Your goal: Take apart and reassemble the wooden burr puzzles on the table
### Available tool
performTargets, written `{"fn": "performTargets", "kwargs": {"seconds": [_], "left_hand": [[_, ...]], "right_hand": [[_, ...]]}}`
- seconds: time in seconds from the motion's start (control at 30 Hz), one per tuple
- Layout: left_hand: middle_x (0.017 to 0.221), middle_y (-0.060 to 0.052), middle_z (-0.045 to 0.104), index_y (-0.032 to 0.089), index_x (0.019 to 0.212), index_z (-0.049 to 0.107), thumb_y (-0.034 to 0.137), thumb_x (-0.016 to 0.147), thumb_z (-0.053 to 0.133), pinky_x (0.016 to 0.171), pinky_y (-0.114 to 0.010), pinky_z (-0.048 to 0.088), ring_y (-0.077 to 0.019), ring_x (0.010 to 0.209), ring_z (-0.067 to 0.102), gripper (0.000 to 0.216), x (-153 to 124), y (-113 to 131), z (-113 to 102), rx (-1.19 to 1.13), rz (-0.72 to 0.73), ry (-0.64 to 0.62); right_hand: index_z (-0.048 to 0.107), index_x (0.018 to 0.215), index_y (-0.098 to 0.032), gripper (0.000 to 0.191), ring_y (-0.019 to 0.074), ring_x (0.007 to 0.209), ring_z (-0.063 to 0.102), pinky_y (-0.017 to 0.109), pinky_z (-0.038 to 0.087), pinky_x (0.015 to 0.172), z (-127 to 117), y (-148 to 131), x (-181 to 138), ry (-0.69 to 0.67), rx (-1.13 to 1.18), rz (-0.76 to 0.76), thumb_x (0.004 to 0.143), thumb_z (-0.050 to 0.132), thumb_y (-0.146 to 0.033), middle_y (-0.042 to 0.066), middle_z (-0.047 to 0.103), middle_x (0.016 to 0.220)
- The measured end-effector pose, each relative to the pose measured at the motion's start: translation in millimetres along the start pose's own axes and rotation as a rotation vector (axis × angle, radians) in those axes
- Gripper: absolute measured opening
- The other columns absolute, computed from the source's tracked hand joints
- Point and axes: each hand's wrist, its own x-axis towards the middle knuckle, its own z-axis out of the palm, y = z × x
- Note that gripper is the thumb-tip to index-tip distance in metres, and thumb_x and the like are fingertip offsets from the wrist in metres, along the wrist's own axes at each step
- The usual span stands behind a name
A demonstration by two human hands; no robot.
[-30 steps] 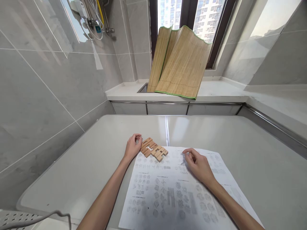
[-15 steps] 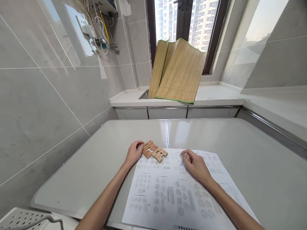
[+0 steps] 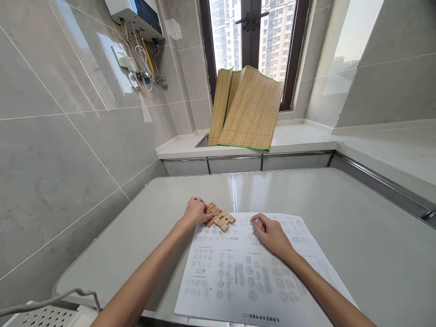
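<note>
A cluster of notched wooden puzzle pieces [image 3: 222, 219] lies on the grey table [image 3: 306, 195] at the top left corner of a printed sheet of diagrams [image 3: 252, 268]. My left hand [image 3: 195, 211] rests over the left end of the pieces, fingers curled on them. My right hand [image 3: 269, 231] lies on the sheet to the right of the pieces, fingers loosely bent with thumb and forefinger close together; nothing shows in it.
A folded bamboo mat [image 3: 245, 109] leans against the window on the white ledge [image 3: 299, 136] behind the table. Tiled wall runs close on the left, with a water heater and hoses [image 3: 138, 27] above. A white perforated object [image 3: 41, 315] sits at the bottom left.
My left hand has slid right onto the wooden pieces, covering their left end. The right hand has barely shifted. The camera has tilted up, showing more window.
</note>
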Motion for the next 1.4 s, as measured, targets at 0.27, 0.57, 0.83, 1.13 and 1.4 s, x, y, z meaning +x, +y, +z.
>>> {"fn": "performTargets", "kwargs": {"seconds": [0.27,0.57,0.83,1.13,1.4], "left_hand": [[0.104,-0.012,0.075,0.02,0.07,0.073,0.052,0.066,0.081,0.089,-0.038,0.045,-0.0369,0.117,0.055,0.033,18,20,-9,0.197,-0.024,-0.095],[0.094,-0.011,0.076,0.021,0.066,0.07,0.043,0.065,0.079,0.081,-0.034,0.049,-0.0333,0.109,0.061,0.024,20,31,-13,0.257,-0.018,-0.116],[0.074,-0.006,0.072,0.022,0.06,0.066,0.048,0.065,0.073,0.056,-0.029,0.04,-0.0242,0.072,0.068,0.027,13,17,-15,0.191,-0.08,-0.168],[0.08,-0.004,0.074,0.023,0.071,0.069,0.048,0.062,0.076,0.057,-0.027,0.039,-0.0241,0.079,0.07,0.027,6,2,-21,0.126,-0.092,-0.148],[0.095,-0.003,0.078,0.024,0.082,0.072,0.047,0.064,0.075,0.057,-0.027,0.041,-0.022,0.081,0.07,0.03,-3,-10,-23,0.061,-0.11,-0.127]], "right_hand": [[0.065,0.09,-0.025,0.021,0.0174,0.055,0.043,0.028,0.037,0.058,2,5,2,-0.014,-0.011,-0.024,0.094,0.047,-0.036,-0.007,0.039,0.059],[0.065,0.092,-0.025,0.023,0.018,0.056,0.045,0.028,0.036,0.058,3,10,3,-0.027,-0.026,-0.036,0.094,0.046,-0.037,-0.006,0.041,0.059],[0.065,0.091,-0.025,0.024,0.018,0.055,0.044,0.028,0.034,0.057,2,8,2,-0.035,-0.029,-0.039,0.095,0.045,-0.037,-0.006,0.04,0.058],[0.065,0.092,-0.025,0.021,0.0177,0.056,0.045,0.028,0.035,0.058,0,4,1,-0.043,-0.023,-0.019,0.095,0.046,-0.035,-0.006,0.041,0.059],[0.066,0.091,-0.025,0.023,0.0178,0.056,0.045,0.028,0.035,0.058,-2,2,0,-0.046,-0.027,-0.009,0.095,0.046,-0.037,-0.006,0.041,0.059]]}}
